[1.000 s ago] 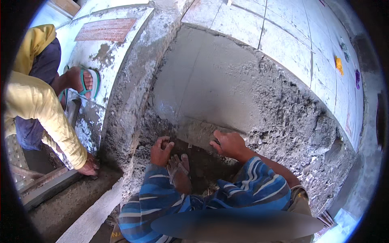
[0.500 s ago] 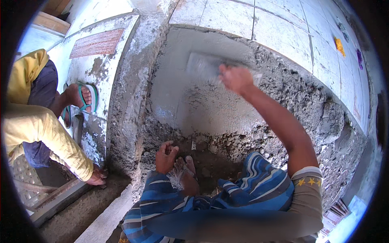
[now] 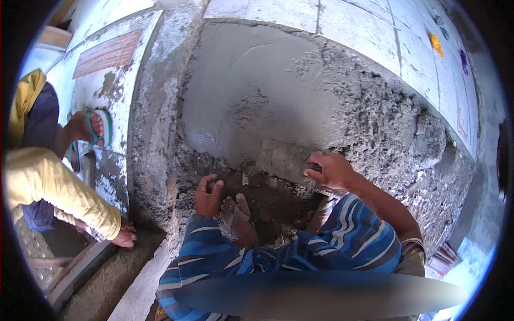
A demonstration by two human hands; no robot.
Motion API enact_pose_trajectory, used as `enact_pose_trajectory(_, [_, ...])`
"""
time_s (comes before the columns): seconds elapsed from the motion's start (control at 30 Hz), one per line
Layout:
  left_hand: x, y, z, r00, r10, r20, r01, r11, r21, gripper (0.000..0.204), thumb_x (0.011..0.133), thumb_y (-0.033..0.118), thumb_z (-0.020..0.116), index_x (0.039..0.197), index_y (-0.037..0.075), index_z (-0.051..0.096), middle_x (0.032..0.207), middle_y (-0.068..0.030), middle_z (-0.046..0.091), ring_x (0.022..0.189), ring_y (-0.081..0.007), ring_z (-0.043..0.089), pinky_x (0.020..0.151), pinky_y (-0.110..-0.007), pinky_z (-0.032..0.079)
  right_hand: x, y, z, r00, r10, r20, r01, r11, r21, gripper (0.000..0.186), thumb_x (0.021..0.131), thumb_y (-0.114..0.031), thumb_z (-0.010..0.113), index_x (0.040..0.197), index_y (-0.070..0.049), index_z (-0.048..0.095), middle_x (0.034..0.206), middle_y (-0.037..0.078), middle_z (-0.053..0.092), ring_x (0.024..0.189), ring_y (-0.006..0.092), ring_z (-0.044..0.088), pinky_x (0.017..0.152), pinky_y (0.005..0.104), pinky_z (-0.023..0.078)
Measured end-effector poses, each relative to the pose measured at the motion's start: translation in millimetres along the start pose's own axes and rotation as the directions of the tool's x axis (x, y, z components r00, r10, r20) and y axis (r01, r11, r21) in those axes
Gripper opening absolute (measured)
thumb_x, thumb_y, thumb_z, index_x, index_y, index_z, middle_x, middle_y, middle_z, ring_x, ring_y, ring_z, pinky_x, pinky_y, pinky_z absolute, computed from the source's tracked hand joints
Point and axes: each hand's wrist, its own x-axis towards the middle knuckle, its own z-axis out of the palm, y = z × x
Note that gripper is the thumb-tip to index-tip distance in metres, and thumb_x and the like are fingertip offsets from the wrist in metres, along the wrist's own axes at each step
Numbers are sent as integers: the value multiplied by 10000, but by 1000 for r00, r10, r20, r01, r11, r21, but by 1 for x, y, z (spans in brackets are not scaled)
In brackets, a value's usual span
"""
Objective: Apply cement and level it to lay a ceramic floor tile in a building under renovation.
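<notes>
A: What lies nearest the person?

B: Blue striped clothing [image 3: 342, 235] fills the lower middle. Just beyond it a dusty foot [image 3: 241, 223] stands on dark ground [image 3: 278, 206], crowding the near side of the work.

A: And the hands?

B: The left hand [image 3: 208, 197] is beside that foot, its fingers loosely curled with a gap to the thumb, and I see nothing in them. The right hand [image 3: 333, 171] has its fingers bent closed on the right end of a flat grey float [image 3: 281, 160]; the grip itself is hidden.

A: Where exactly is the float?

B: At the near edge of the smooth mortar [image 3: 225, 75]. I can't tell whether it touches it.

A: What hems it in?

B: Rough, lumpy mortar [image 3: 375, 107] on the right. Well off to the left, a co-worker's hand [image 3: 124, 236] reaches down from a yellow sleeve [image 3: 69, 192]; farther up is a sandalled foot [image 3: 96, 125]. At the far side, white tiles [image 3: 358, 27] border the mortar, with a yellow scrap [image 3: 436, 44] on them.

A: Which way does the float point?

B: Its long axis runs crosswise, slightly slanted: the held end is nearer, the free end points left and a little away.
</notes>
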Motion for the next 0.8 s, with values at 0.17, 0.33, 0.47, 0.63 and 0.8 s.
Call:
enact_pose_trajectory(0.17, [-1,14,4,998,42,-42,-40,999,28,401,884,289,735,1155,10,637,939,-75,685,849,-142,623,783,-317,512,20,75,-55,864,306,-399,-135,905,403,408,922,-467,622,895,-66,697,777,108,658,675,239,631,639,399,512])
enact_pose_trajectory(0.33, [3,10,19,998,56,20,-57,997,51,432,888,273,733,1201,4,604,964,-96,687,879,-165,642,805,-329,523,68,112,-101,853,500,-151,-217,602,768,446,906,-509,638,973,-69,669,602,36,529,467,168,472,510,369,438])
enact_pose_trajectory(0.47, [0,7,19,998,56,-17,-55,998,42,442,888,255,734,1223,8,586,987,-105,689,904,-181,650,813,-333,530,74,52,-62,953,278,-122,-204,883,423,528,867,-566,652,973,-50,681,858,150,602,801,247,616,765,398,510])
enact_pose_trajectory(0.63, [13,20,26,1000,-1,1,1,999,37,480,888,257,732,1258,5,559,977,-100,689,909,-180,648,815,-327,530,52,21,-3,974,155,-165,-34,820,572,502,850,-528,679,972,-41,665,941,208,640,861,312,646,773,427,511])
enact_pose_trajectory(0.8, [15,9,22,999,22,31,-24,999,40,490,894,264,723,1267,-3,553,988,-104,689,917,-182,647,820,-331,528,24,-6,46,996,24,-82,23,853,521,539,843,-536,673,998,-21,647,921,212,642,883,329,650,782,441,510])
